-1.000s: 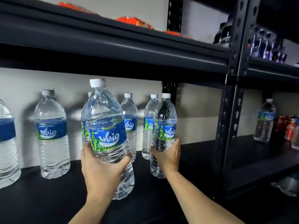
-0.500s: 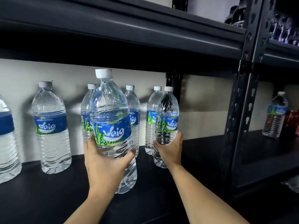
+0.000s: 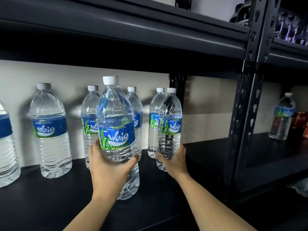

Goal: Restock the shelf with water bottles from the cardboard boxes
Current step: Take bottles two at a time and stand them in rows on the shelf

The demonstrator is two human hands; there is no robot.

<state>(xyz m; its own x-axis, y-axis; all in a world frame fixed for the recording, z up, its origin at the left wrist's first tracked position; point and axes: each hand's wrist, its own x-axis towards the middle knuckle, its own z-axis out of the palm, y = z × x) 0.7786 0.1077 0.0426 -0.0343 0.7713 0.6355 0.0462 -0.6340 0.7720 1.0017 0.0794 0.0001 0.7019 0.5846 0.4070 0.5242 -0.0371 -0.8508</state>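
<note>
On the black shelf (image 3: 50, 202), my left hand (image 3: 108, 170) grips a large clear water bottle (image 3: 116, 124) with a blue label and white cap, upright near the front. My right hand (image 3: 173, 162) grips a slimmer water bottle (image 3: 170, 117), upright at the right end of the row. Behind them, several more bottles stand against the back wall, such as one (image 3: 50, 130) on the left and one (image 3: 154, 120) just behind the right-hand bottle. No cardboard box is in view.
A dark shelf board (image 3: 150, 30) hangs low overhead. A perforated black upright post (image 3: 243, 114) divides this bay from the right bay, where a lone water bottle (image 3: 282, 115) and red cans (image 3: 302, 124) stand. Bare shelf lies right of my right hand.
Both bottles have moved slightly deeper onto the shelf toward the back row, still held. The view has dipped and shifted left, so the upper shelf now fills more of the top.
</note>
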